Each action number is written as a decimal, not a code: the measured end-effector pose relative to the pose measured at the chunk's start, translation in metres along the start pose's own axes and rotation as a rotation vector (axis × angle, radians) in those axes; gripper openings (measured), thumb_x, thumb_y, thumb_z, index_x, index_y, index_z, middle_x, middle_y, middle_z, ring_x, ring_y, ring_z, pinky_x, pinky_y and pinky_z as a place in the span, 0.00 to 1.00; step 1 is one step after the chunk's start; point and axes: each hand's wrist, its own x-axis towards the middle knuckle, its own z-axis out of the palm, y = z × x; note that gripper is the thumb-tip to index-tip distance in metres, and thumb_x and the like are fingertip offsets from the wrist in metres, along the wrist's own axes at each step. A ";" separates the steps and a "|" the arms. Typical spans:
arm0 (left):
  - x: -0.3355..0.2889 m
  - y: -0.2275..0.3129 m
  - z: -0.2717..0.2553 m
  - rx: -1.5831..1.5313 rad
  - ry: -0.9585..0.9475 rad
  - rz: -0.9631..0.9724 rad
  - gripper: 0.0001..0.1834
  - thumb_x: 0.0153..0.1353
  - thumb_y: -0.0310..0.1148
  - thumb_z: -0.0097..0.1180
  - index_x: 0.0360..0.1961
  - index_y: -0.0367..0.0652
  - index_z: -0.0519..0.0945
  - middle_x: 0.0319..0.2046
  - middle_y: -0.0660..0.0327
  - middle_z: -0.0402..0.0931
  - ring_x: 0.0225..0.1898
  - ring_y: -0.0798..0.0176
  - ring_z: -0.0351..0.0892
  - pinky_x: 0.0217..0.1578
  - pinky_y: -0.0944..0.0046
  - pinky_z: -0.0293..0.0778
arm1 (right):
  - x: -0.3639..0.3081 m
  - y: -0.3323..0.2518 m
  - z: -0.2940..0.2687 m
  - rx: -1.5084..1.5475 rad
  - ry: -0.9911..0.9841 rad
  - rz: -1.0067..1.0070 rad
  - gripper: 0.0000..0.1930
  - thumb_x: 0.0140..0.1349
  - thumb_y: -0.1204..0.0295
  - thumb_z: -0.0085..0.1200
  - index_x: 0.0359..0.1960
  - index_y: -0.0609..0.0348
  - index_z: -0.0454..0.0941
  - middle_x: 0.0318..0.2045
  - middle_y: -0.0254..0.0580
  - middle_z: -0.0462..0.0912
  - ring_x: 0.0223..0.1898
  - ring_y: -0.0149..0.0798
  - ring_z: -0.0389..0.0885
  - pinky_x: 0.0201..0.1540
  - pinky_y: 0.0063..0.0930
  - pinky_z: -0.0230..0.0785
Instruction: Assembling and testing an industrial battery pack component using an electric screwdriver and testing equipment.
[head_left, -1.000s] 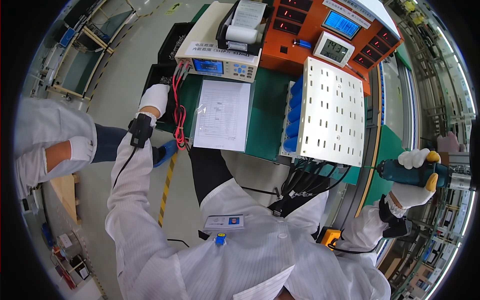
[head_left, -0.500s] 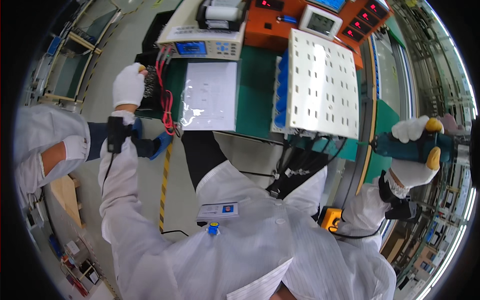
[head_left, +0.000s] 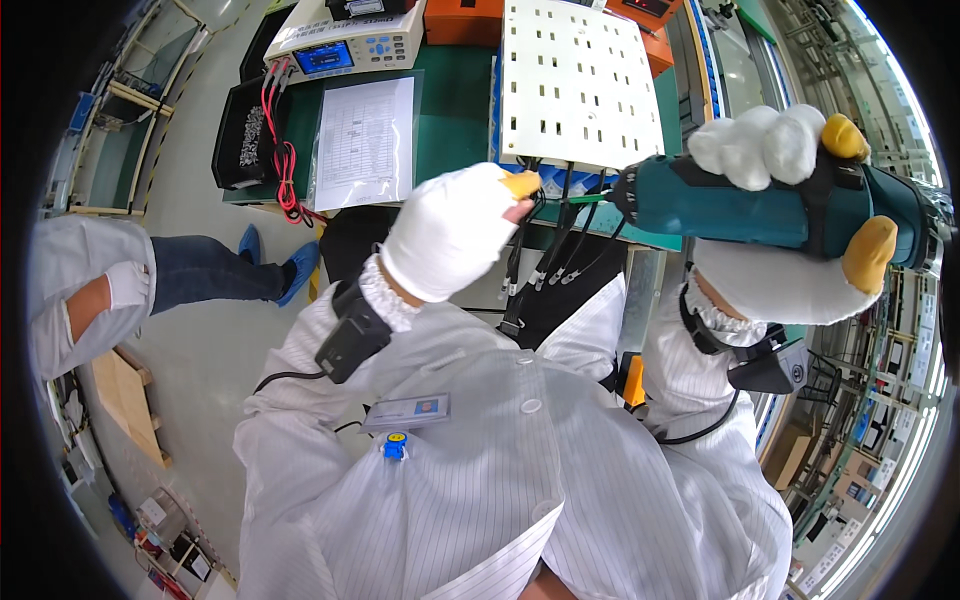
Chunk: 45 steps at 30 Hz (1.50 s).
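My right hand (head_left: 775, 200), in a white glove with yellow fingertips, is wrapped round a teal handheld power tool (head_left: 760, 205). The tool lies sideways, its dark nose and thin green tip (head_left: 590, 198) pointing left toward the black cables (head_left: 560, 235). Those cables hang from the near edge of a white slotted panel (head_left: 580, 85) with blue parts beneath. My gloved left hand (head_left: 450, 230) is closed in a pinch beside the cables, just below the panel's near left corner. What its fingertips hold, if anything, is hidden.
On the green bench (head_left: 455, 130) lies a sleeved paper sheet (head_left: 365, 145). A meter (head_left: 345, 45) with red leads (head_left: 283, 170) stands behind it, next to a black bin (head_left: 245, 135). Another person (head_left: 95, 280) is at far left; shelving (head_left: 890, 400) runs along the right.
My left hand has moved right, from beside the black bin to the cables. My right hand has brought the power tool left toward the panel. The view has shifted.
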 end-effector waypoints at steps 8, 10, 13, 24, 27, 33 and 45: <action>0.008 0.027 0.002 -0.020 0.073 -0.037 0.10 0.52 0.33 0.70 0.30 0.39 0.83 0.25 0.58 0.78 0.25 0.55 0.81 0.26 0.62 0.77 | -0.009 -0.002 0.011 -0.030 -0.064 -0.050 0.32 0.59 0.42 0.51 0.59 0.47 0.69 0.41 0.36 0.73 0.41 0.39 0.72 0.46 0.44 0.63; 0.013 0.029 0.001 -0.021 0.092 0.004 0.11 0.51 0.34 0.71 0.29 0.39 0.83 0.24 0.58 0.78 0.25 0.55 0.80 0.26 0.61 0.76 | -0.011 -0.005 0.012 -0.070 -0.084 -0.062 0.32 0.58 0.42 0.52 0.59 0.46 0.68 0.41 0.36 0.73 0.41 0.39 0.72 0.46 0.44 0.63; 0.012 0.028 -0.001 0.011 0.111 0.035 0.12 0.50 0.35 0.72 0.29 0.39 0.82 0.24 0.58 0.77 0.25 0.54 0.80 0.26 0.61 0.76 | -0.014 0.005 0.019 -0.031 -0.059 -0.155 0.34 0.57 0.42 0.54 0.61 0.46 0.67 0.42 0.35 0.72 0.40 0.38 0.73 0.44 0.43 0.63; 0.002 0.015 -0.008 -0.018 0.097 0.016 0.12 0.47 0.33 0.72 0.28 0.41 0.82 0.25 0.59 0.76 0.26 0.54 0.80 0.27 0.60 0.76 | 0.004 0.019 0.017 -0.045 -0.198 -0.084 0.32 0.56 0.50 0.59 0.60 0.50 0.69 0.39 0.39 0.73 0.33 0.38 0.71 0.35 0.40 0.65; 0.005 0.006 -0.006 0.038 0.071 -0.044 0.13 0.47 0.32 0.72 0.33 0.42 0.83 0.25 0.59 0.75 0.26 0.53 0.78 0.27 0.59 0.75 | 0.008 0.033 0.020 -0.013 -0.075 0.040 0.24 0.57 0.55 0.57 0.53 0.50 0.71 0.43 0.41 0.75 0.39 0.42 0.75 0.45 0.46 0.68; 0.017 -0.022 -0.004 0.259 -0.104 -0.185 0.16 0.50 0.33 0.67 0.41 0.42 0.83 0.38 0.57 0.75 0.34 0.50 0.79 0.32 0.55 0.77 | 0.024 0.071 0.001 -0.168 0.249 -0.002 0.19 0.63 0.61 0.53 0.48 0.63 0.73 0.37 0.49 0.80 0.37 0.49 0.81 0.44 0.50 0.76; 0.003 -0.087 -0.056 0.352 -0.026 -0.346 0.26 0.50 0.34 0.65 0.54 0.43 0.79 0.42 0.50 0.73 0.38 0.44 0.77 0.39 0.52 0.75 | 0.042 0.092 0.003 -0.445 0.268 0.117 0.18 0.63 0.65 0.55 0.43 0.72 0.70 0.31 0.59 0.80 0.29 0.48 0.83 0.31 0.39 0.82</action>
